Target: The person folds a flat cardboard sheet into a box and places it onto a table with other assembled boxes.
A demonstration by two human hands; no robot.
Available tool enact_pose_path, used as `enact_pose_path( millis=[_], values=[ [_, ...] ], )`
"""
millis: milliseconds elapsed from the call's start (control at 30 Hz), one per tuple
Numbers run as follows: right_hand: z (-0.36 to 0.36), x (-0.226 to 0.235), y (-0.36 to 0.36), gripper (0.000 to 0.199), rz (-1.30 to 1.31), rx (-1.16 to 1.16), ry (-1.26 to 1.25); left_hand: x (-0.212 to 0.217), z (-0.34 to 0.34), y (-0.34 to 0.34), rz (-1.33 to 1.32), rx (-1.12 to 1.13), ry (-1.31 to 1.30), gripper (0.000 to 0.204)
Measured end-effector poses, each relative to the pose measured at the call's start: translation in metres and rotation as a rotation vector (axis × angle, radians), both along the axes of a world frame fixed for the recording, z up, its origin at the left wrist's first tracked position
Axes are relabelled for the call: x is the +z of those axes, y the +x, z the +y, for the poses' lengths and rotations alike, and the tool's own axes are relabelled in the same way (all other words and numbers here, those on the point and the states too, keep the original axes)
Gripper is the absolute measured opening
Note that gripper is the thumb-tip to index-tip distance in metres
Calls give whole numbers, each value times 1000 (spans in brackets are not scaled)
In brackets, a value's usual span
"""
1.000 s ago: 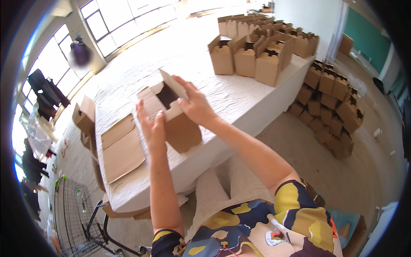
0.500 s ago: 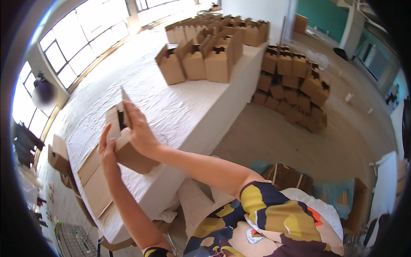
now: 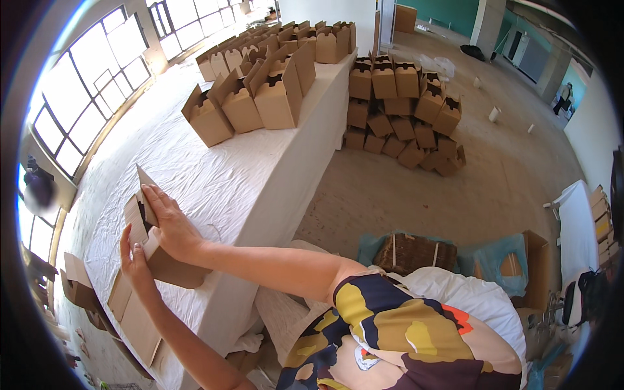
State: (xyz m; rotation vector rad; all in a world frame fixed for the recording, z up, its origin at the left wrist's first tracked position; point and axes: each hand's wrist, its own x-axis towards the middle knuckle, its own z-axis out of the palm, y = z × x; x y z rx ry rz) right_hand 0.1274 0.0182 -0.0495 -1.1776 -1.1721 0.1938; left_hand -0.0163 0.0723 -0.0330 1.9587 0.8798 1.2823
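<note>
A long table draped in a white cloth runs from the lower left toward the upper middle, beside a wall of windows. Folded brown boxes stand on its far half: three in the nearest row, with more crowded behind them, too overlapped to count. On the floor to the right of the table lies a pile of like boxes, roughly twenty, stacked in about four tiers against the table's side.

At the table's near left edge sits a box under assembly, its long axis roughly across the table's width, its open end turned left with one flap standing upright. Flat blanks lie just beside it toward the near end of the table; their number cannot be told.

The right hand lies flat on the box's top, fingers pressed together and extended toward the raised flap. The left hand is at the open end, fingers upright and together against the box's edge.
</note>
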Motion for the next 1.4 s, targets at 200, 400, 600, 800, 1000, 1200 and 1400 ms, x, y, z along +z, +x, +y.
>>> enact_pose_path(
  millis=[200, 400, 600, 800, 1000, 1200, 1400],
  values=[
    [-5, 4, 7, 82, -4, -13, -43, 30, -46, 28, 476, 475, 514, 20],
    [-8, 7, 0, 82, 0, 1, -89, 21, -41, 25, 377, 364, 509, 12],
    [-8, 9, 4, 78, 37, 2, -111, 15, -67, 47, 172, 219, 326, 28],
    [-11, -4, 2, 75, 10, 47, -39, 16, -70, 48, 180, 170, 247, 47],
    [-21, -18, -9, 78, -30, 98, 14, 23, -72, 59, 345, 318, 347, 54],
    [-33, -13, -11, 80, -154, -9, 67, 25, -41, 53, 245, 207, 341, 41],
    [-54, 2, -11, 87, -157, 106, 217, 51, -22, -19, 117, -144, 122, 41]
  ],
)
